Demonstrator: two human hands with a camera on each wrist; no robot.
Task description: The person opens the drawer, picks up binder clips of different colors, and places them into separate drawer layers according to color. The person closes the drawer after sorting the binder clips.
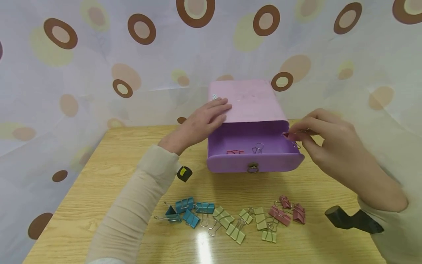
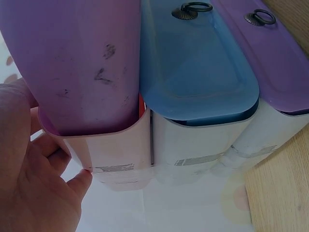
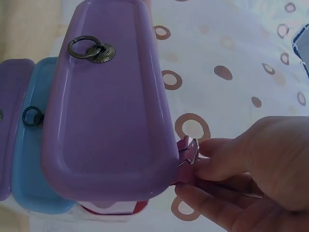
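My left hand (image 1: 202, 119) rests on the pink top of the drawer box (image 1: 245, 104), fingers stretched across its left edge. Below that top, the purple drawer (image 1: 255, 163) is pulled out. At its right wall, my right hand (image 1: 329, 143) pinches a red binder clip (image 1: 285, 135) between thumb and fingers. Just under those fingertips, wire clip handles (image 1: 296, 145) show at the drawer's wall. In the right wrist view, a reddish binder clip (image 3: 186, 166) sits against the drawer's edge beside the fingers. Inside the drawer lie a red clip (image 1: 235, 151) and wire handles (image 1: 258, 148).
Blue binder clips (image 1: 191, 218), yellow-green ones (image 1: 224, 217) and red ones (image 1: 279, 215) are spread along the front of the table (image 1: 108, 176). The wrist views show a blue drawer (image 2: 203, 63) and another purple drawer (image 2: 270, 53) under the open one. A patterned cloth (image 1: 165, 66) hangs behind.
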